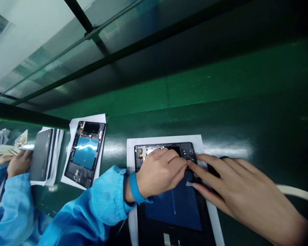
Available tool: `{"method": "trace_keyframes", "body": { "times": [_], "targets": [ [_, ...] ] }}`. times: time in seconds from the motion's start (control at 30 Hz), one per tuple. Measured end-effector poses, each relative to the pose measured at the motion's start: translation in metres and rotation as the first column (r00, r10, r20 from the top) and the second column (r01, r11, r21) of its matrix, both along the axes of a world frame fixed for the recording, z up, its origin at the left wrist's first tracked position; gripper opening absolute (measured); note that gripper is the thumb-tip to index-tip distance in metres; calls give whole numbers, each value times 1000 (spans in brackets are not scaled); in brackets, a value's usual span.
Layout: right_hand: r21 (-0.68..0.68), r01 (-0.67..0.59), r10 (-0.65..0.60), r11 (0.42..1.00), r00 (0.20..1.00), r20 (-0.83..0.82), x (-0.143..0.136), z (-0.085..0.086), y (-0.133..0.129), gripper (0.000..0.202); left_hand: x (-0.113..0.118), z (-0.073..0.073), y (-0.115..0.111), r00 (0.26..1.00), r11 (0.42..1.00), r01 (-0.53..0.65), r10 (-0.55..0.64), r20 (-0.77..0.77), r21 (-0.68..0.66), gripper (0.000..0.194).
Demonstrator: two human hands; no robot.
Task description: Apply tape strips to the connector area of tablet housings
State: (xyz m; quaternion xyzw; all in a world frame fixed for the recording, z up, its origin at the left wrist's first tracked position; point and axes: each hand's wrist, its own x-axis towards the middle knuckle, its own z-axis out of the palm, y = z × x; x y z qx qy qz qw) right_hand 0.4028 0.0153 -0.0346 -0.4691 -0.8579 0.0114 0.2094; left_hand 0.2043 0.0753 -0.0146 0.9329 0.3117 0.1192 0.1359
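An opened tablet (174, 212) with a blue panel and exposed parts lies on white paper (164, 139) in front of me. My left hand (162, 171), with a blue band at the wrist, is closed over the tablet's upper part. Its thumb and index finger are pinched near the upper right, and what they hold, if anything, is hidden. My right hand (236, 186) reaches in from the right with its fingers apart. Its index fingertip meets the left fingertips. A small whitish piece (189, 183) shows at the right thumb's tip, apparently stuck to or held against it.
Another opened tablet (85, 153) lies on paper to the left. Beyond it stand stacked grey tablets (41, 155) with paper between them. Another person's hands (19, 162) work at the far left. A white cable (297, 193) curves at the right. Green bars cross above the green table (133, 126).
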Motion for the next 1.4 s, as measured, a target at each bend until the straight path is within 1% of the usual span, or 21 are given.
{"method": "trace_keyframes", "body": {
  "times": [0.27, 0.83, 1.03, 1.4],
  "targets": [
    [-13, 0, 0, 1000, 1000, 1, -1, -1, -1, 34, -1, -1, 0, 1000, 1000, 6, -7, 9, 10, 25],
    [-14, 4, -5, 1000, 1000, -9, 0, -1, 0, 33, 0, 0, 1, 1000, 1000, 14, -14, 21, -24, 21],
    [-25, 3, -3, 1000, 1000, 3, 0, -1, 0, 34, 0, 1, 2, 1000, 1000, 10, -10, 2, -23, 25],
    [-26, 9, -9, 1000, 1000, 7, 0, -2, 0, 34, 0, 2, 2, 1000, 1000, -1, 1, -4, -30, 24]
  ]
}}
